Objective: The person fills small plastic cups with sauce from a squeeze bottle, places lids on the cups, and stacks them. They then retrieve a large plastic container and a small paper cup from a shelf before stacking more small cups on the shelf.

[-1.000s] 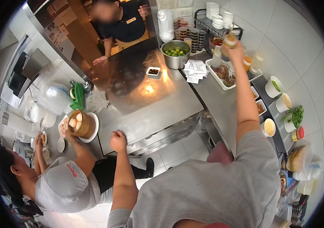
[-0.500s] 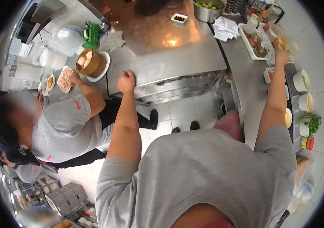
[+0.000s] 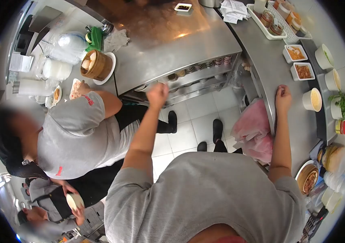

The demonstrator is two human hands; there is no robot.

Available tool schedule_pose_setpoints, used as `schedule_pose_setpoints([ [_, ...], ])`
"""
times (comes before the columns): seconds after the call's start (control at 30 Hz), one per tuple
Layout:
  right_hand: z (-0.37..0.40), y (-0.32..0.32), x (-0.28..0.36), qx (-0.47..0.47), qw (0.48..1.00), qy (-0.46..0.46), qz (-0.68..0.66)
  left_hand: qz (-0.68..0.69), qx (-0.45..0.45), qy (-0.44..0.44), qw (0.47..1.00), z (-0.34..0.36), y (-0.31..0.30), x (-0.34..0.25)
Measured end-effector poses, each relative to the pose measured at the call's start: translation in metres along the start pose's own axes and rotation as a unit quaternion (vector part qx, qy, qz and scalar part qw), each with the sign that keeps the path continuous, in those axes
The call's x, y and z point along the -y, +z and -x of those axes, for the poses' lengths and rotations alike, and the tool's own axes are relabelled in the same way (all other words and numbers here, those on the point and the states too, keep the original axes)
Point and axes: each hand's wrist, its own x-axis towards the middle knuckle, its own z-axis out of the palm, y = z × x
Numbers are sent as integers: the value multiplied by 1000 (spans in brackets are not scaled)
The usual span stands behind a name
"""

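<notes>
My left hand [image 3: 157,95], blurred by motion, is closed in a loose fist in front of the steel counter [image 3: 148,67]; nothing shows in it. On the right-hand steel worktop [image 3: 257,52], near its front edge, my right hand [image 3: 283,98] rests with its fingers curled in and no object visible in them. Beside that hand stands a round tub of pale yellow food [image 3: 312,99]. Farther back are a white dish of reddish-brown crumbly food [image 3: 303,71] and a white dish of orange food [image 3: 295,53] with a spoon.
A co-worker [image 3: 75,133] stands at left by a bamboo steamer [image 3: 99,67] on a white plate. Another person [image 3: 43,202] holds a pale bowl [image 3: 74,201] behind. A pink bag [image 3: 255,131] hangs below the worktop. A white basket of jars [image 3: 275,34] sits at back right.
My right hand has come back from the jar basket to the worktop's front edge. My left hand has left the counter edge and moved right. My view has shifted, and a bowl-holding person now shows behind.
</notes>
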Motion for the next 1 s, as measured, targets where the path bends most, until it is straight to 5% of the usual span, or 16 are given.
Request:
schedule_pose_setpoints([
  [0.03, 2, 6, -10, -33, 998, -44, -31, 3, 66, 28, 997, 19, 5, -13],
  [0.13, -3, 6, -9, -10, 999, -21, -49, -7, 222, -89, 971, 71, 40, -5],
  [0.33, -10, 15, -30, -29, 994, -46, -98, 69, 140, -283, 946, 49, 127, 58],
  [0.4, -18, 28, -52, -22, 994, -23, -103, 203, 174, -268, 925, 30, 132, 61],
  [0.53, -18, 26, -52, -17, 988, -47, -146, -54, 222, -344, 911, 26, 172, 64],
  [0.63, -16, 19, -45, -1, 988, -51, -143, -51, 210, -391, 894, 17, 176, 52],
  [0.73, -12, 17, -38, -10, 983, -64, -172, 14, 193, -410, 891, 19, 154, 26],
  [0.87, -16, 22, -45, -8, 981, -54, -186, 74, 17, -327, 942, 39, 126, 4],
  [1.0, -7, 7, -22, 17, 988, -28, -148, -32, -66, -212, 975, 39, 105, 22],
])
